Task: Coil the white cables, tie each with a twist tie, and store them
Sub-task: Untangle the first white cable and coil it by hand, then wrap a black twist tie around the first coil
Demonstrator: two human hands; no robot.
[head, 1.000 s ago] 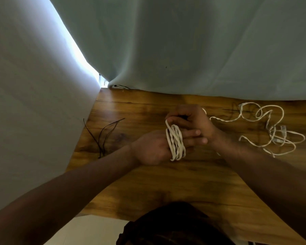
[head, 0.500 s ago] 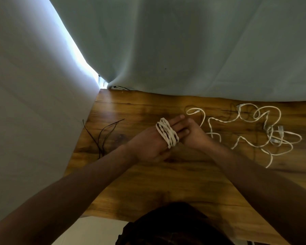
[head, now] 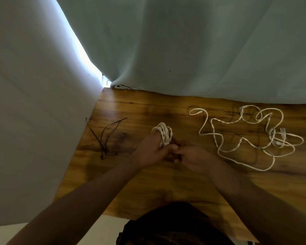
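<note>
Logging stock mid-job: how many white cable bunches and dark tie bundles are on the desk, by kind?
White cables wound into a coil: 1, on the left hand, coil.
White cables lying loose: 1 tangle; the number of separate cables in it cannot be told.
Dark twist ties: 1 bundle; strands too thin to count.
Total: 3 groups.

Both bare arms reach forward and meet in the middle. The left hand (head: 151, 151) has a cable coil (head: 163, 135) wrapped around its fingers, which point away from the body, and its thumb presses on the near end of the coil. The right hand (head: 194, 159) is just to the right of the coil, lower down, its fingertips touching the left thumb. Its fingers are curled loosely, and whether they pinch anything is hidden.
</note>
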